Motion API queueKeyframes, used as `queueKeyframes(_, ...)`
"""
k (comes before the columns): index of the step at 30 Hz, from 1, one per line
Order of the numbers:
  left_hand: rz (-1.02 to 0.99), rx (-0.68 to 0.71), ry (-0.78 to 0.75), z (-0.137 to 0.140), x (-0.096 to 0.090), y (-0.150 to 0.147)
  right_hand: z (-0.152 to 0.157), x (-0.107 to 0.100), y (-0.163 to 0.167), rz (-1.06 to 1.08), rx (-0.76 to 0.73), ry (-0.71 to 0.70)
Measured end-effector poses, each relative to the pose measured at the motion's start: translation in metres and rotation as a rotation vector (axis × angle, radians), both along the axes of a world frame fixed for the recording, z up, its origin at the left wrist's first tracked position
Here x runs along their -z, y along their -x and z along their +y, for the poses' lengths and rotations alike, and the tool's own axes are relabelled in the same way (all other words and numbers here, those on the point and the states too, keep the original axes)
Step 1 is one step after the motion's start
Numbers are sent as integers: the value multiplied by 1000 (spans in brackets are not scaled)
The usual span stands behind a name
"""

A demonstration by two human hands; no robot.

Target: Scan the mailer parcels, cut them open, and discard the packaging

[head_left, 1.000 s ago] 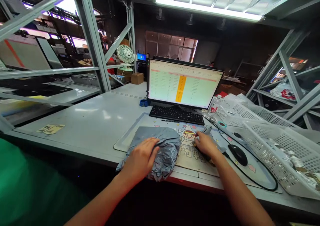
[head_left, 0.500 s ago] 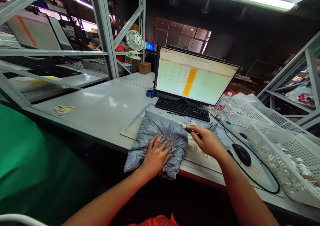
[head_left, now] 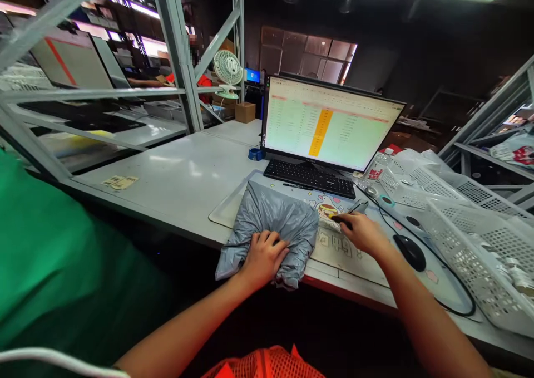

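A crumpled grey plastic mailer bag [head_left: 279, 219] lies on the printed desk mat [head_left: 334, 253] at the table's front edge. My left hand [head_left: 262, 255] presses down on the bag's near end with the fingers spread over it. My right hand [head_left: 362, 233] rests on the mat just right of the bag, its fingers closed around a dark pen [head_left: 339, 220] whose tip points left toward the bag. A grey handheld scanner [head_left: 359, 205] lies just beyond my right hand.
Behind the mat stand a monitor [head_left: 329, 124] showing a spreadsheet and a black keyboard [head_left: 311, 178]. A black mouse [head_left: 411, 253] and white perforated baskets [head_left: 471, 239] sit to the right. A metal shelf post [head_left: 177, 55] rises at the left, and green fabric [head_left: 50, 255] fills the near left.
My right hand picked up the pen, held it over the bag's right edge, then dropped back onto the mat. My left hand stayed on the bag. The camera tilted downward.
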State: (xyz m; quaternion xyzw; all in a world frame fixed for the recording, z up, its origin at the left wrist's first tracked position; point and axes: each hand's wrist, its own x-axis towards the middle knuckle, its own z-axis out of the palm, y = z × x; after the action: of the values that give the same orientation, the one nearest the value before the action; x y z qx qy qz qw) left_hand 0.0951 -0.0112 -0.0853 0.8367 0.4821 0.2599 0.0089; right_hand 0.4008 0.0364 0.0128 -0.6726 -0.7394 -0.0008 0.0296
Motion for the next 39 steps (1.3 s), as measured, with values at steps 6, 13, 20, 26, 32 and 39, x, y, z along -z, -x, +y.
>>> queueKeyframes(6,-21,152,296,10,-68,19,-23,57,-39,-5,149,-22)
queueKeyframes(13,26,-95,190,102,-101,17,-7,24,35,349,-225,-323)
queueKeyframes(20,-68,-190,257,126,-61,1,18,34,148,149,-312,-34)
queueKeyframes(26,-237,-275,199,124,-55,2,27,44,157,220,-339,-33)
queueKeyframes(32,-248,-366,72,132,-71,17,-16,26,152,97,-361,15)
queueKeyframes(39,-6,-429,27,173,-81,48,-96,31,107,127,-692,-55)
